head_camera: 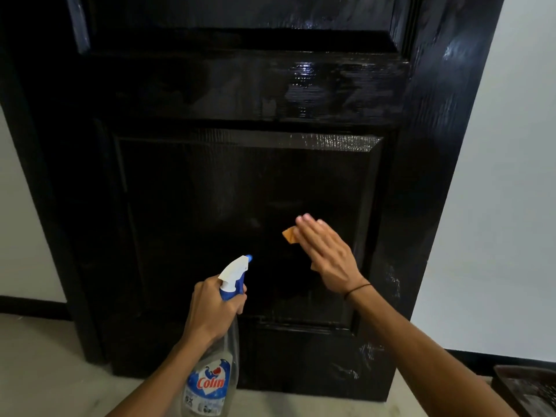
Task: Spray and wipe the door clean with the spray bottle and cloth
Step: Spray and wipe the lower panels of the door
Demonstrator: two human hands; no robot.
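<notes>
Bottle (210, 377) nearest, low centre: left hand (212, 308) wraps neck, finger at trigger. Long axis near-to-far, nozzle up, aimed at door (240, 188) lower panel. Cloth (289, 235) far right of nozzle, flat on panel under right hand (326, 254), fingers straight, pressing. Right hand nearer cloth; judged next: wipe across panel. Floor (45, 371) below.
</notes>
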